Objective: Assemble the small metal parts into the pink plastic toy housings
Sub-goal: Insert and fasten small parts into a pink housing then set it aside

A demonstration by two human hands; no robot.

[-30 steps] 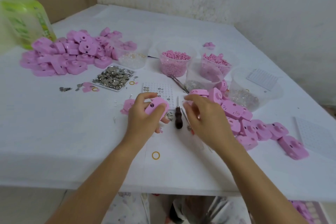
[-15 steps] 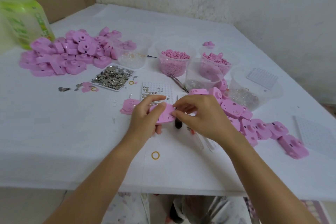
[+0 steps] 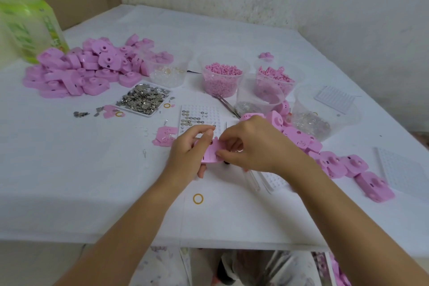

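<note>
Our right hand [image 3: 253,146] has come over onto the housing [image 3: 209,156], which our left hand [image 3: 185,155] grips just above the table [image 3: 92,169], and the right fingertips [image 3: 220,153] pinch its edge, seating, we judge, a metal part that next needs pressing home.

Left hand [image 3: 185,155] and right hand [image 3: 253,146] grip 1 pink housing [image 3: 212,153] above the table [image 3: 92,181].

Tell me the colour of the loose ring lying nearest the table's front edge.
The ring is plain yellow; the head view shows it best.
</note>
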